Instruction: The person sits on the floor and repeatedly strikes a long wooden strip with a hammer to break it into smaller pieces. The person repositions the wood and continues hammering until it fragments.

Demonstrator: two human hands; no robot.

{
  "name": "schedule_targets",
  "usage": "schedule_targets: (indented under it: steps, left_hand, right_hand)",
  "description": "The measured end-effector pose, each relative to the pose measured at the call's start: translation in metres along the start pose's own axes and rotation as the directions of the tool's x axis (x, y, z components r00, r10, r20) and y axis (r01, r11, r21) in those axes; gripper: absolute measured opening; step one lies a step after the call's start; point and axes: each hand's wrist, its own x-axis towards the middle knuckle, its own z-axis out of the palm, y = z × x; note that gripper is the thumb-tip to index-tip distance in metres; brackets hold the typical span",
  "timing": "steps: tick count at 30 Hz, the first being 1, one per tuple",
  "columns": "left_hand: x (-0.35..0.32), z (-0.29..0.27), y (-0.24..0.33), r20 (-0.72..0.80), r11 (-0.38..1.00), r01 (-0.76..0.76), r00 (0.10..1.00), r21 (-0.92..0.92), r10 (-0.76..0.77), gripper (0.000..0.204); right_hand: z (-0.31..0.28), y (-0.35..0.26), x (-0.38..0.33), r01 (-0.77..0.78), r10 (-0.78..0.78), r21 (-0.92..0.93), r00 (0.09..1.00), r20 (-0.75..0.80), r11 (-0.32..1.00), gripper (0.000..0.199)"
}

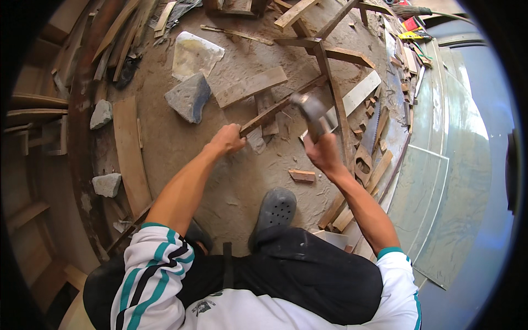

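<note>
My left hand (227,139) is closed around the near end of a narrow brown wooden strip (275,110). The strip slants away to the right and reaches a dark wooden frame (336,102). In my right hand (325,152) is a hammer (312,109), gripped by its handle. The hammer's metal head is raised by the frame and smeared by motion. Beneath the strip and beside it lie a short board (252,87) and a pale plank (360,99). A small reddish wood offcut (302,176) rests on the ground in front of my right shoe (275,212).
A grey stone block (188,99) stands left of the short board, near a dirty white sheet (197,55). A handsaw (366,159) lies among offcuts at the right, next to glass panes (451,181). A long board (132,154) and rough stones (106,185) are at the left.
</note>
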Motion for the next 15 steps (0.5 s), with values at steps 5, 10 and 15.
schedule_targets:
  steps: [5,10,15]
  left_hand:
    - [-0.005,-0.011,0.013,0.071,0.998,0.057,0.996,0.014,-0.058,0.033]
    - [-0.001,-0.009,-0.007,0.091,0.997,0.043,0.995,-0.063,-0.037,0.032]
    - [-0.003,-0.011,0.011,0.104,0.999,0.042,0.994,-0.009,-0.041,0.033]
  right_hand:
    - [-0.011,-0.004,0.002,-0.082,0.097,-0.126,0.988,0.121,0.989,0.037]
    - [-0.015,-0.035,0.012,-0.098,0.097,0.04,0.995,0.021,0.994,0.036]
    - [0.005,0.014,-0.009,-0.099,0.109,-0.083,0.986,0.124,0.992,0.034]
